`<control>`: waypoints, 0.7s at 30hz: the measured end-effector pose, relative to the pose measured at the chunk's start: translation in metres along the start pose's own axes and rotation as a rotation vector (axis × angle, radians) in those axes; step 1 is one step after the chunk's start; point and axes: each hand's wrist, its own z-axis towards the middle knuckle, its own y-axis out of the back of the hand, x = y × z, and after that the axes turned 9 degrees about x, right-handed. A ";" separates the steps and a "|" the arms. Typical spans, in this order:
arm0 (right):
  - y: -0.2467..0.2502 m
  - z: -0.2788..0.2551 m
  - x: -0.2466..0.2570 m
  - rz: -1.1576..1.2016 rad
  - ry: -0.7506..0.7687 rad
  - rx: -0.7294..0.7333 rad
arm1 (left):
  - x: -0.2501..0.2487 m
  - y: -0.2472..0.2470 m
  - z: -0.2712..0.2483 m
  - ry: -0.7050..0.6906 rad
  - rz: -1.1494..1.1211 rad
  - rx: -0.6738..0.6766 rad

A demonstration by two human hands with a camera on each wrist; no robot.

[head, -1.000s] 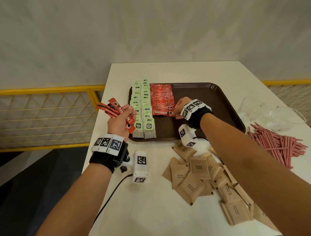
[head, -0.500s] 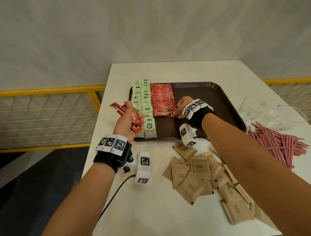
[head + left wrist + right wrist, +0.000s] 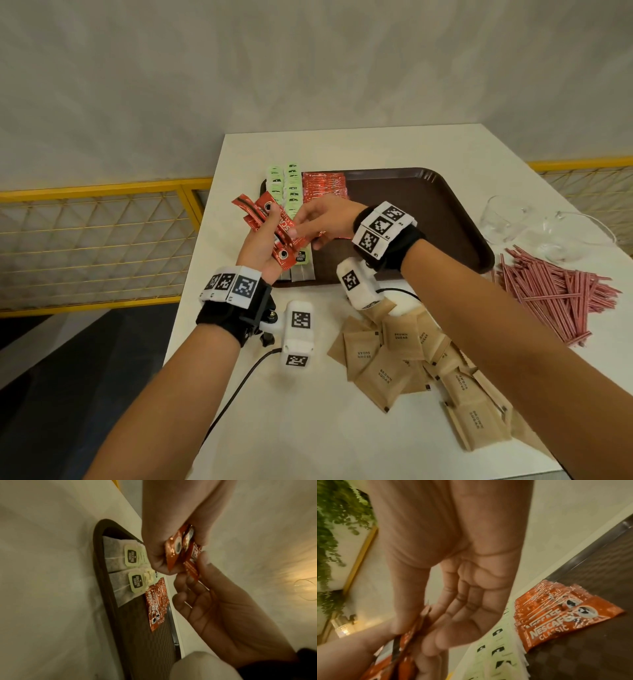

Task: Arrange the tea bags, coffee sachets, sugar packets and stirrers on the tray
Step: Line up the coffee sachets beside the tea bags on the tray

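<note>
My left hand (image 3: 263,240) holds a fanned bunch of red coffee sachets (image 3: 263,214) above the tray's left front corner. My right hand (image 3: 315,222) has reached over to it. In the left wrist view, its thumb and fingers pinch one sachet (image 3: 192,561) of the bunch. On the brown tray (image 3: 418,205) lie two columns of green-tagged tea bags (image 3: 286,186) and, beside them, an overlapping row of coffee sachets (image 3: 323,185). Brown sugar packets (image 3: 394,359) lie heaped on the table in front of the tray, and pink stirrers (image 3: 555,294) are piled at the right.
Two clear glasses (image 3: 503,219) (image 3: 579,240) stand right of the tray, behind the stirrers. The right half of the tray is bare. A yellow railing (image 3: 102,246) runs along beyond the table's left edge. A black cable (image 3: 239,387) trails from my left wrist.
My right hand left the sachet row on the tray and came left to the bunch, taking hold of a sachet. My left hand carried the bunch right, over the tea bags.
</note>
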 end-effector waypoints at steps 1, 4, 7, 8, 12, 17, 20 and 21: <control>-0.002 0.000 0.000 0.016 0.009 0.000 | 0.000 0.001 0.000 -0.005 -0.004 0.009; 0.000 -0.003 -0.002 0.144 0.047 -0.050 | -0.001 0.004 -0.005 -0.008 0.075 0.038; 0.003 -0.007 0.001 0.302 0.095 -0.108 | 0.002 0.001 -0.009 -0.025 0.138 0.123; 0.004 -0.008 0.002 0.298 0.099 -0.107 | 0.003 -0.001 -0.010 -0.029 0.145 0.144; 0.010 -0.012 0.001 0.314 0.130 -0.162 | 0.004 -0.002 -0.011 -0.009 0.116 0.170; 0.026 -0.022 -0.009 0.472 0.134 -0.275 | 0.001 0.003 -0.005 -0.021 0.145 0.083; 0.033 -0.030 -0.014 0.338 0.087 -0.150 | 0.001 0.004 -0.002 -0.056 0.257 -0.003; 0.034 -0.033 -0.014 0.266 0.061 -0.104 | 0.002 0.003 -0.001 -0.070 0.312 -0.023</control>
